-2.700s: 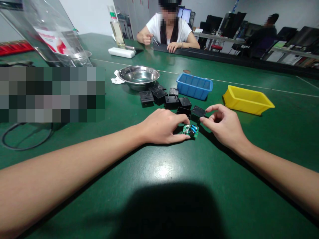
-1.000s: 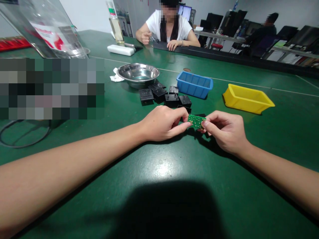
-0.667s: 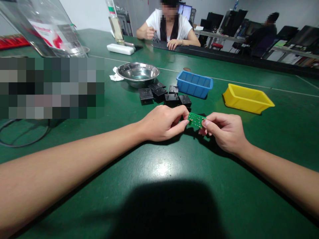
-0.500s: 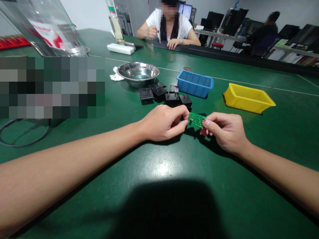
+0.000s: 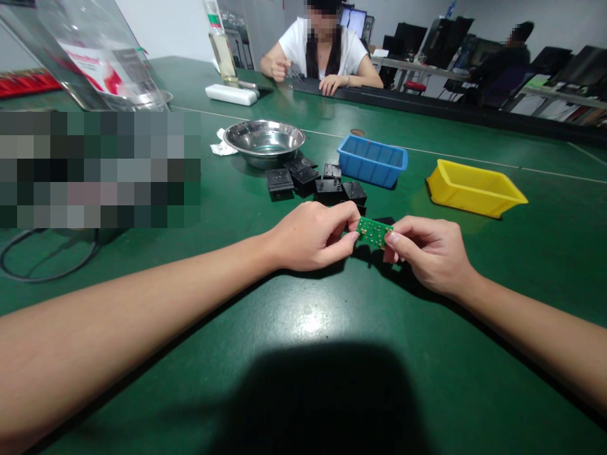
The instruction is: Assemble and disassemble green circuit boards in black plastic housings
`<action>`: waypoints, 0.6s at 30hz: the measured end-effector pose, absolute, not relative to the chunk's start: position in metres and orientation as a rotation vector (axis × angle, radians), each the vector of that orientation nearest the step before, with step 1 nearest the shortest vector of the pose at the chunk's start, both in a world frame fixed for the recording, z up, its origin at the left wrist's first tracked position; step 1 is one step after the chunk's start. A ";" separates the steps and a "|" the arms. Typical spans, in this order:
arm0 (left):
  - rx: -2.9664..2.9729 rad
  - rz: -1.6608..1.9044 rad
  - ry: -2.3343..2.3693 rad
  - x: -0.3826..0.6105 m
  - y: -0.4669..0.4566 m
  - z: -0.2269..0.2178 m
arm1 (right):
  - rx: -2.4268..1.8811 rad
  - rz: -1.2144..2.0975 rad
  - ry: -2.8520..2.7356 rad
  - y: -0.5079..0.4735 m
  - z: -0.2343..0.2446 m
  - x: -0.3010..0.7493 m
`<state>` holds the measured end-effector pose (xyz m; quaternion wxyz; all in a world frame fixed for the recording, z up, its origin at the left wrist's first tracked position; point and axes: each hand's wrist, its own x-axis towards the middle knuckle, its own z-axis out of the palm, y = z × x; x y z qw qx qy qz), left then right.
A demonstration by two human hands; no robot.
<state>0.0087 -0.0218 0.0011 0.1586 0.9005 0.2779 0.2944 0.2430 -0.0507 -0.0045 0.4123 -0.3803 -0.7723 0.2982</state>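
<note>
Between my two hands is a small green circuit board (image 5: 374,231), its face dotted with shiny solder points. My left hand (image 5: 317,235) pinches its left end between thumb and forefinger. The right end is gripped by the thumb and fingers of my right hand (image 5: 430,249). The board is held tilted just above the green table (image 5: 294,316). Right behind my hands lie several black plastic housings (image 5: 328,188) in a loose pile, partly hidden by my left hand and the board.
Behind the housings stand a steel bowl (image 5: 264,151), a blue bin (image 5: 372,165) and a yellow bin (image 5: 474,194). A large plastic bottle (image 5: 102,69) and a black cable (image 5: 47,278) are at the left. Across the table sits a person (image 5: 327,57), hands on the table's far side.
The board has tilted slightly in my fingers; both hands keep their grip. The person opposite has lowered the tweezers-like tool. The view has shifted a little.
</note>
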 end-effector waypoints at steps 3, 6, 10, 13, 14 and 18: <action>2.578 0.846 0.785 0.008 -0.022 0.001 | -0.935 0.734 -1.956 -0.050 -0.005 0.242; 2.577 0.848 0.778 0.008 -0.022 0.000 | -0.918 0.728 -1.963 -0.050 -0.005 0.242; 2.574 0.854 0.761 0.009 -0.021 0.001 | -0.923 0.728 -1.969 -0.051 -0.005 0.243; 2.566 0.858 0.753 0.009 -0.021 0.001 | -0.933 0.733 -1.964 -0.051 -0.004 0.242; 2.563 0.857 0.752 0.009 -0.021 0.001 | -0.935 0.734 -1.964 -0.051 -0.004 0.242; 2.552 0.845 0.754 0.008 -0.020 0.001 | -0.944 0.732 -1.973 -0.051 -0.004 0.241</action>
